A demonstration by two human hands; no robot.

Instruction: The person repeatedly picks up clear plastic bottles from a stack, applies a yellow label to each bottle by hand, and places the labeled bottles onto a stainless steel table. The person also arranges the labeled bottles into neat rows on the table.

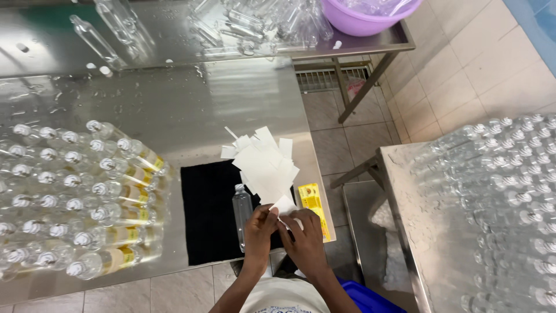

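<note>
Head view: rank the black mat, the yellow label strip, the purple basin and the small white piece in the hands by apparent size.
1. black mat
2. purple basin, cropped by the frame and farther away, so its rank is unsure
3. yellow label strip
4. small white piece, held between left hand and right hand

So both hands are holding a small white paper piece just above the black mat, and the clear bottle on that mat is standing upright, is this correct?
Not quite. In the head view the clear bottle lies on its side on the black mat, not upright. The rest holds: the left hand and right hand hold a small white paper piece just above the mat.
</note>
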